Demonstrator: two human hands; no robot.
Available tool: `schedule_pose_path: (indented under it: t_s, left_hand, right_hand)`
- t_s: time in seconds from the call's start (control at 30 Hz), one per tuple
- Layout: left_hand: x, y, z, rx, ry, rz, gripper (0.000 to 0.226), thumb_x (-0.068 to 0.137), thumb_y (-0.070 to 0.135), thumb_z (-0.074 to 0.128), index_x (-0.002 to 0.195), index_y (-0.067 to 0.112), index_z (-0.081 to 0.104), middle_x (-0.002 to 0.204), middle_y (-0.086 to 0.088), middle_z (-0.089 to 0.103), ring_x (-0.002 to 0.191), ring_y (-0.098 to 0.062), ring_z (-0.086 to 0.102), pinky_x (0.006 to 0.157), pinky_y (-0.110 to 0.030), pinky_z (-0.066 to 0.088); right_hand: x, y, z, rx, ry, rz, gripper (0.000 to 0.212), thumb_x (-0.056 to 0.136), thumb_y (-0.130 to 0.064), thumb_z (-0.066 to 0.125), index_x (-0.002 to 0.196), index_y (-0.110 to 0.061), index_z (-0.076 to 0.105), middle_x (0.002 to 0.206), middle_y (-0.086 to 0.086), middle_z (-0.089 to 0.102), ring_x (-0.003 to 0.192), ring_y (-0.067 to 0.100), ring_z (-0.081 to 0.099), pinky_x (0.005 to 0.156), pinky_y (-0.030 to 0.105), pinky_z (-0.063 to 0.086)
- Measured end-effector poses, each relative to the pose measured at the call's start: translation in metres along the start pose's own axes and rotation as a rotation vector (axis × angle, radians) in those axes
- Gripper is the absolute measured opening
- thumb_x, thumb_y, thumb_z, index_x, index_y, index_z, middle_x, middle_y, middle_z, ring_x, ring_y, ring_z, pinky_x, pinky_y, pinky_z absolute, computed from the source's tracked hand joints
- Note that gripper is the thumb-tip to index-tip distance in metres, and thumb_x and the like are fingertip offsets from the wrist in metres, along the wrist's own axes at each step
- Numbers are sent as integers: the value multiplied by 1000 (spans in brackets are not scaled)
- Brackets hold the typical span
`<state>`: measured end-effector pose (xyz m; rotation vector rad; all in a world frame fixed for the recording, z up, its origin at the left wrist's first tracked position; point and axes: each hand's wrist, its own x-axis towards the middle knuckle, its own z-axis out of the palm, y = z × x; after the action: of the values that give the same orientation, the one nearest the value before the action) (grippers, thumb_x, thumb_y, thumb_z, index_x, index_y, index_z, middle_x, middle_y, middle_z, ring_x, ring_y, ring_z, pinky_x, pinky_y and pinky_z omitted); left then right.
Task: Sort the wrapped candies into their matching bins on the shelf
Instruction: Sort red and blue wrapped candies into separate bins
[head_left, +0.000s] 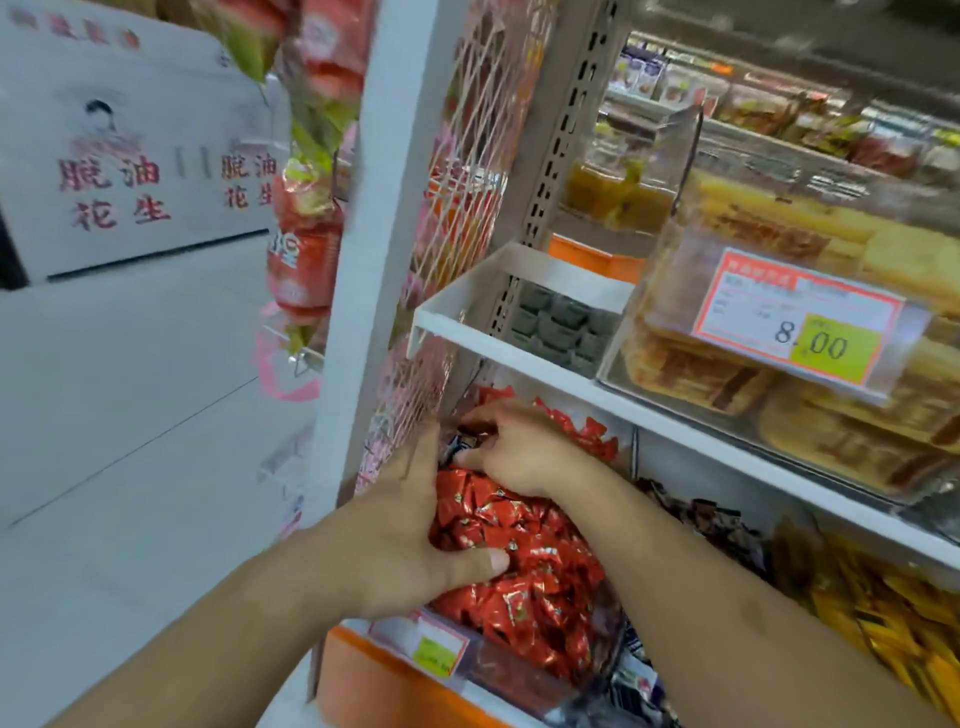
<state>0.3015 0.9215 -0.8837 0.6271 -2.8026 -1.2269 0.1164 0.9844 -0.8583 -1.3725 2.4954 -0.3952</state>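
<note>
- Red wrapped candies (519, 561) heaped in clear bin (524, 670) on lower shelf, under white shelf board (550, 371).
- Left hand (410, 540) spread over heap, grip released, thumb on wrappers.
- Right hand (514, 447) at bin's back; grip pinches a dark blue candy (460, 444).
- Mesh side panel (441, 291) crowds left.
- Neighbours: dark candies (711, 519), yellow candies (883, 608); pastry box (810, 332) with price tag (800, 322) above.

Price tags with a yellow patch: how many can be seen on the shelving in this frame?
2. One large price tag reading 8.00 hangs on the clear pastry bin on the upper shelf; a smaller price tag sits on the front of the red candy bin below. Others may be out of frame.
</note>
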Motion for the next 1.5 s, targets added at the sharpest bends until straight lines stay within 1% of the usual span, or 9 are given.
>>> schedule_pose_path:
  t_s: [0.13,0.43,0.63,0.93,1.03,1.17,1.23,1.37,1.5]
  left_hand:
    - [-1,1,-1,-9,-13,1,134,77,77,67,156,29,-30,168,11,-22,155,-7,-12,119,-21,3]
    - [-4,5,-2,-5,-21,-17,134,74,82,65,155,33,-31,166,16,-24,157,-12,1,124,-28,16]
    - [-6,8,-5,0,-23,-25,133,75,80,65,156,33,-29,166,17,-23,156,-11,6,121,-26,18]
    - [-8,15,-7,3,-14,-85,131,78,77,66,156,30,-29,168,9,-23,157,-17,2,123,-31,16]
    - [-8,21,-7,84,176,29,121,82,67,70,163,24,-8,169,9,-7,156,-18,9,125,-31,17]
    - [-8,51,0,-11,486,221,62,89,44,74,144,30,49,138,15,48,123,0,52,109,-22,40]
    - [-10,70,11,-284,378,143,47,88,42,77,130,36,59,113,16,65,100,2,65,94,-30,55]
    - [-18,104,36,-758,118,58,17,90,18,78,105,17,70,80,-2,73,75,-20,76,75,-39,64]
    - [-22,129,55,-785,128,31,10,85,10,81,93,14,76,89,-9,73,72,-20,76,72,-31,64]
  right_hand:
    - [12,3,7,71,81,52,29,82,-38,84,109,-33,74,118,-12,69,106,13,65,97,31,54]
    - [6,0,8,148,147,-10,13,77,-26,88,86,-28,79,90,-14,73,85,3,67,80,29,58]
    - [-2,-6,2,197,162,51,12,78,-17,86,75,-23,76,76,-11,72,72,5,66,62,21,48]
    - [-39,-4,-23,388,271,255,14,92,-35,74,82,-26,71,91,-2,74,94,25,71,91,42,56]
    - [-62,0,-29,637,338,275,10,91,-33,78,81,-31,76,87,-4,76,99,23,72,98,42,53]
    - [-107,8,-27,849,475,251,12,84,-26,85,81,-36,79,91,-12,79,98,12,73,101,40,54]
    - [-134,10,-27,950,509,198,17,86,-15,83,76,-27,78,90,-3,79,94,15,74,96,39,55]
    - [-180,19,-26,969,524,189,10,89,-19,80,80,-21,78,89,1,78,90,16,74,83,33,54]
    - [-209,44,-32,1013,613,270,11,90,-16,79,80,-20,78,89,4,78,84,20,74,83,42,60]
